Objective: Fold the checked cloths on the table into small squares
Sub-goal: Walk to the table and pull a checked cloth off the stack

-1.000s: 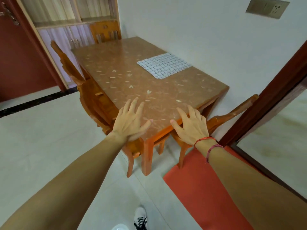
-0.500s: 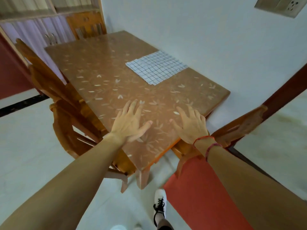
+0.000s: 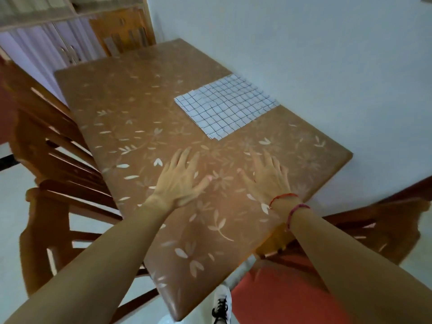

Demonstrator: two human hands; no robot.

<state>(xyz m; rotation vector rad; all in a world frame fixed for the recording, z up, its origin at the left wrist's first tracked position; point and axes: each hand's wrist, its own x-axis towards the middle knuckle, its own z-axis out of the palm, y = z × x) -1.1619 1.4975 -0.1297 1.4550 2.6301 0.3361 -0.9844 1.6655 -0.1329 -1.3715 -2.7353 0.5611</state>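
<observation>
**Operator:** The bench (image 3: 145, 108) is a brown slab with pale leaf marks. Its right long edge runs along a pale wall (image 3: 327, 54), so I have no room on that side. The left chair (image 3: 46, 160) is tucked against the opposite edge, the far chair (image 3: 121, 31) stands at the far end, and the right chair (image 3: 385, 228) sits by the near right corner, over a red mat (image 3: 280, 295).

**Spotter:** Where is the open surface?

**Operator:** The whole middle and left of the top is bare, from the far end down to the near corner, which points at me. My shoe (image 3: 222, 305) shows just beside that corner.

**Spotter:** And the grips?

**Operator:** My left grip (image 3: 180, 181) and right grip (image 3: 266, 181) are both over the near half of the bench, side by side with a gap between the thumbs. Both are wide: fingers straight and spread, palms down, holding nothing. I cannot tell whether the palms touch the top. Two red cords (image 3: 282, 197) circle my right wrist.

**Spotter:** The cloth?

**Operator:** The checked cloth (image 3: 226, 106) lies flat beyond both grips, apart from the fingertips, on the wall side of the bench. Its right corner reaches the edge by the wall. It sits nearer my right grip than my left. Layered edges show at its near corner, and I cannot tell how many pieces are there.
</observation>
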